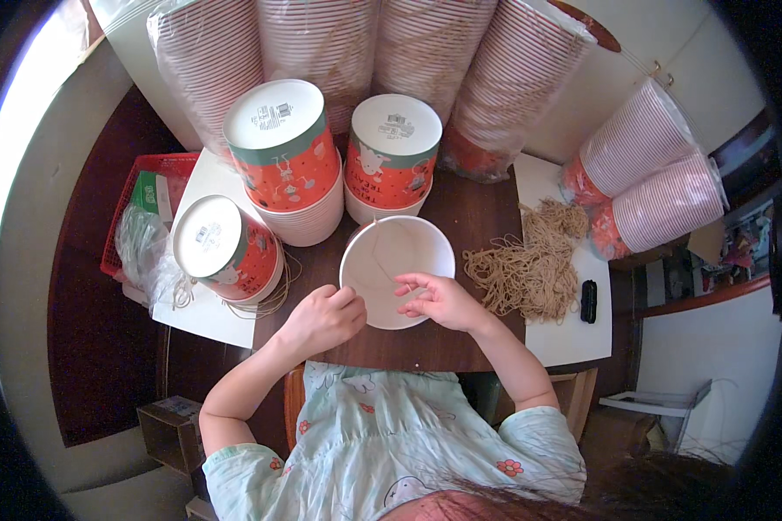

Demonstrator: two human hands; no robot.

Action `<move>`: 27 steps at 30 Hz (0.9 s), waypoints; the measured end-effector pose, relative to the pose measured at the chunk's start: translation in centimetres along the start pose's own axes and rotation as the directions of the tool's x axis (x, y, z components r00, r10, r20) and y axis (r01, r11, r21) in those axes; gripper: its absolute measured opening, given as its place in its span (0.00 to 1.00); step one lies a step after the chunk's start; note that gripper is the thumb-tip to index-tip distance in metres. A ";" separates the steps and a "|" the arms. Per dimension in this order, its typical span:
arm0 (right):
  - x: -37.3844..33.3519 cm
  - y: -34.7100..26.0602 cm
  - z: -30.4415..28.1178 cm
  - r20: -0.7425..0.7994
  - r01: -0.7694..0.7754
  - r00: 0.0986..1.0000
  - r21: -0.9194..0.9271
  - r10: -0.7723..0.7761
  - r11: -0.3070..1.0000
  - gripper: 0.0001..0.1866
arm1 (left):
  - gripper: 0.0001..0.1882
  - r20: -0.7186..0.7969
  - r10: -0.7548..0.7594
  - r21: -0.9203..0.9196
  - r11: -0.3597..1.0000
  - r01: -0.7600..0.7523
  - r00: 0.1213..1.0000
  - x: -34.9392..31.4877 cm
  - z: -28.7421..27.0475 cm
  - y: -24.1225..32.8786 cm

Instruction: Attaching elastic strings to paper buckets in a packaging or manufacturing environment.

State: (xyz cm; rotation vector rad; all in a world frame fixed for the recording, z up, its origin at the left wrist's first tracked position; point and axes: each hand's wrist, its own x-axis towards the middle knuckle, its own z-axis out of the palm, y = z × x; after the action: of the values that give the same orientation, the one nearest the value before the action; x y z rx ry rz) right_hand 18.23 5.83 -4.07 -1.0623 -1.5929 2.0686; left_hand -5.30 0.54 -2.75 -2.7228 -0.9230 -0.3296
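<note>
Left hand (pixel 326 318) is pressing fingers together (contents hidden); right hand (pixel 443 302) is holding its apart over one tub (pixel 430 250); three unwrapped stacks (pixel 293 181) are standing nearby.

White bucket (pixel 427 250) (upright), tan cord (pixel 374 252) across mouth

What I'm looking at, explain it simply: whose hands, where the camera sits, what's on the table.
There is no machine here, just a person's two bare hands. The single picture comes from a fisheye camera worn on the head, looking down, so straight edges bend. The left hand is curled at the left rim of an open white tub; the right hand is over its right side, thumb and fingers apart. A thin cord shows inside; whether either hand grips it is unclear. Around the brown table are bottom-up red-and-green tubs, plastic-wrapped stacks and tan string.
</note>
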 end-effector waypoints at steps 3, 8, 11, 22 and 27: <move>-0.1 0.1 0.2 -0.051 0.014 0.999 -0.091 -0.019 0.996 0.23 | 0.05 0.000 -0.006 -0.011 1.000 0.006 1.000 0.0 0.2 -0.2; -0.3 -0.3 0.3 -0.080 0.054 0.993 -0.292 -0.081 0.955 0.21 | 0.04 -0.003 -0.005 -0.004 1.000 0.005 1.000 0.3 -0.1 -0.5; -0.7 -0.8 0.2 -0.073 0.027 0.995 -0.454 -0.068 0.891 0.21 | 0.06 0.020 0.001 -0.025 1.000 -0.001 1.000 0.3 -0.1 -0.9; -1.9 -1.0 0.6 0.099 0.195 0.978 -0.751 -0.185 0.631 0.28 | 0.07 -0.028 -0.041 -0.068 0.997 0.040 0.999 0.2 -0.5 -1.9; -1.9 -0.4 1.3 0.141 0.276 0.954 -0.754 -0.264 0.596 0.26 | 0.07 -0.038 -0.105 -0.151 0.984 0.098 0.994 0.2 -0.5 -2.6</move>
State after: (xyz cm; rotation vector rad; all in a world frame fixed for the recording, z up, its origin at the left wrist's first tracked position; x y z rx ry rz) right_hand 18.51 3.87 -2.88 -0.9232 -2.5612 1.1575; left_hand -6.81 2.51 -1.85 -2.7938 -1.0668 -0.4978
